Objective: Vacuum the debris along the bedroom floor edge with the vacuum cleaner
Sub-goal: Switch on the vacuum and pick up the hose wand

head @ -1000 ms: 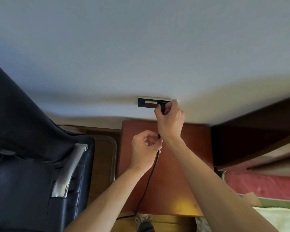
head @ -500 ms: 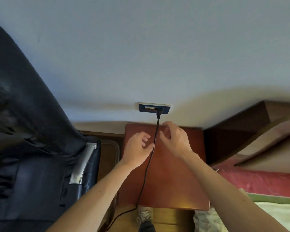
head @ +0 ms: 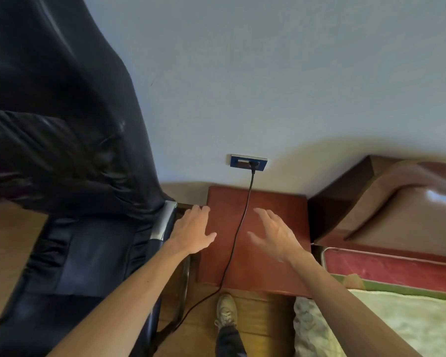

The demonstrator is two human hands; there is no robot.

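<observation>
So we're looking down at a pale wall that fills most of the view; a big black chair crowds the left side, with a bed and its wooden headboard off to the right; between them sits a reddish nightstand pushed up against the wall, which is probably why the cord runs across its top; the black cord drops from a plug seated in the blue outlet, crosses the nightstand and trails down to the wood floor near our shoe, then heads off left under the chair; the vacuum itself isn't in view, so we'd guess it's somewhere at the other end of that cord; our left hand hangs over the nightstand's left edge with fingers spread and nothing in it; our right hand is just right of the cord, fingers loose and open too, a bit blurred; neither touches the cord; looks like power's sorted and the actual vacuuming hasn't started yet.
</observation>
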